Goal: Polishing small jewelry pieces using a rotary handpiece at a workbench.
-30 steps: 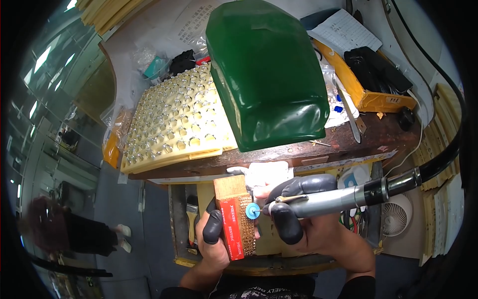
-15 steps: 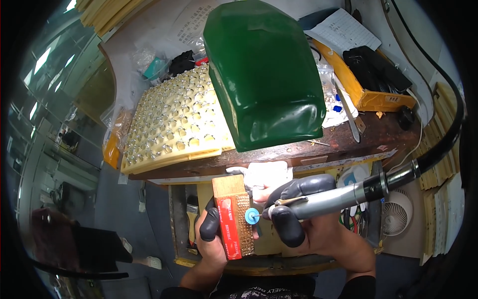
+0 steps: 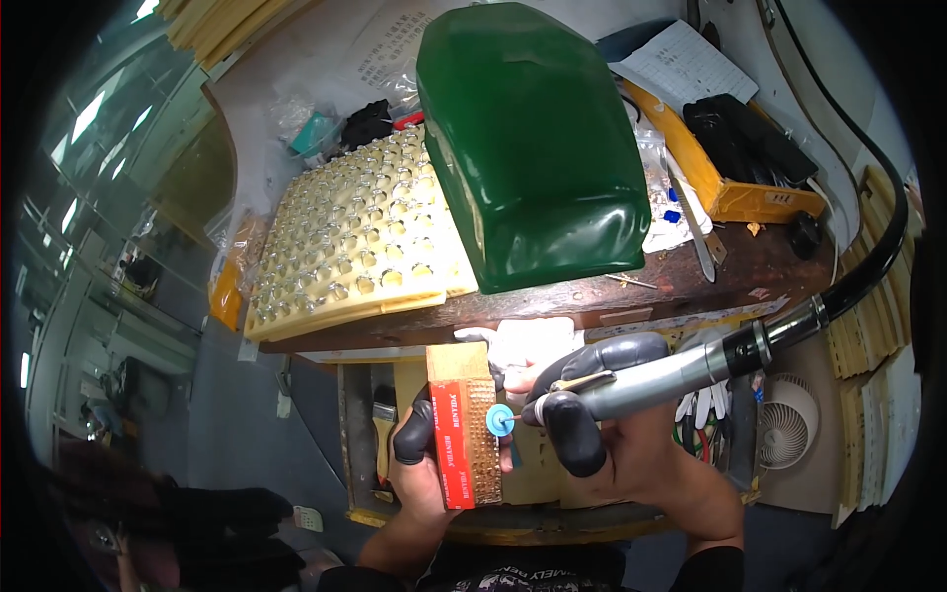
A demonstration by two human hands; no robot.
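Note:
My left hand [image 3: 419,459] grips a wooden block [image 3: 457,363] wrapped in red printed tape, with black covers on some fingertips. Rows of tiny gold-coloured pieces [image 3: 481,424] stud the block's right-hand face. In my right hand [image 3: 592,424], also with black finger covers, is a silver rotary handpiece [image 3: 661,385] on a black flexible shaft. The small blue disc [image 3: 500,420] at its tip is at the studded face, seemingly touching it. A slim brass-coloured strip [image 3: 584,382] lies along the handpiece by my fingers. White cloth [image 3: 538,345] shows just beyond my hands.
A large green hood [image 3: 533,158] overhangs the bench [image 3: 681,281]. Left of it lies a cream tray [image 3: 345,299] with rows of round holes holding shiny pieces. Below is an open drawer with a brush [image 3: 383,434] and tools. A fan [image 3: 787,419] stands right; a yellow box [image 3: 760,202] sits behind.
The block has turned slightly in my left hand, and the disc sits a little higher along its studded face. My view has shifted a little. Dark shapes at the lower left have moved.

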